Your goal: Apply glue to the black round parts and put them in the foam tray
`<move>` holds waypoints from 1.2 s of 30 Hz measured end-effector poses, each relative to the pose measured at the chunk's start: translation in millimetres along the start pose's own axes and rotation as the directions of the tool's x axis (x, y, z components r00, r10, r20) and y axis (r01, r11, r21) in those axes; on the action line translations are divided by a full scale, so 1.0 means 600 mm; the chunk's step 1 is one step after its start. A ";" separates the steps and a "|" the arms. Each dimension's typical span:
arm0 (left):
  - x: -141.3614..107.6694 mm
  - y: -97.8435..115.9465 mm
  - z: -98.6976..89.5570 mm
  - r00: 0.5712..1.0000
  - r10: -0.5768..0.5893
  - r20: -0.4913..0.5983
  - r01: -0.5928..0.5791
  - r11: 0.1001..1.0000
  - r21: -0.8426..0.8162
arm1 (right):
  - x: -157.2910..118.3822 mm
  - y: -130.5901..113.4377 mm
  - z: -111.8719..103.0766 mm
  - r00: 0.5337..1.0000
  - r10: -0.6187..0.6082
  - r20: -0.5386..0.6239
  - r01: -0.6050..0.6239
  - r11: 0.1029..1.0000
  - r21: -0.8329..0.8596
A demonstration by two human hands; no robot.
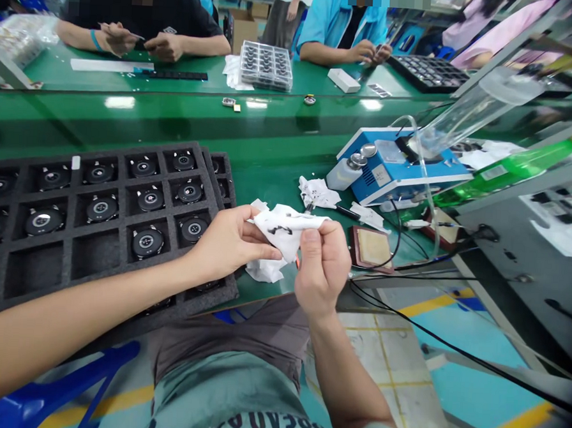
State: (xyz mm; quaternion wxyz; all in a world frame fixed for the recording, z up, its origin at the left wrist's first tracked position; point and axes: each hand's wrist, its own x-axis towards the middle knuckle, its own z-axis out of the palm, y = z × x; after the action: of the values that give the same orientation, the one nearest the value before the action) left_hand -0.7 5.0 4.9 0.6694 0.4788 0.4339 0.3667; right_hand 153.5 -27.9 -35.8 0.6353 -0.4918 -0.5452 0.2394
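Step in hand: The left grip [229,243] and the right grip [322,267] are working together on a white wipe [282,230], pinching and folding it.
Grip state: Both are clamped on the wipe. Each thumb presses on it, and the fingers of the left grip curl under it.
Wipe looks: Soft and crumpled, with black marks on top and a loose bunch hanging below.
Wipe place: Held up near the person, just right of a black foam tray [215,287] on the green worktop [271,136].
In the tray: Round black parts [148,242] sit in square holes, and some holes look empty.
To the right: Another crumpled wipe [318,192] lies near a black-handled tool [348,212], a blue machine [403,169] and a brown pad [371,248].
Far side: Two co-workers' hands [165,47] work across the worktop.
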 end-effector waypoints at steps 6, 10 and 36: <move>-0.002 -0.003 -0.002 1.000 0.008 0.022 -0.009 0.999 0.054 | 0.025 0.010 0.010 1.000 0.001 0.016 -0.001 1.000 0.013; -0.003 -0.002 -0.006 1.000 -0.014 -0.007 0.014 1.000 0.003 | 0.020 0.025 -0.003 0.998 0.026 -0.064 -0.023 0.999 0.047; 0.004 0.018 -0.007 1.000 0.008 -0.025 -0.005 0.992 0.128 | 0.179 0.122 -0.227 0.836 0.437 -0.332 -0.184 0.793 0.581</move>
State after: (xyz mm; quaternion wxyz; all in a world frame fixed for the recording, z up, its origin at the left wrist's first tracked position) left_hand -4.8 11.6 13.8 0.6305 0.5176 0.4632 0.3463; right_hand 327.8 42.2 -40.9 0.8036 -0.4252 -0.2052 0.3625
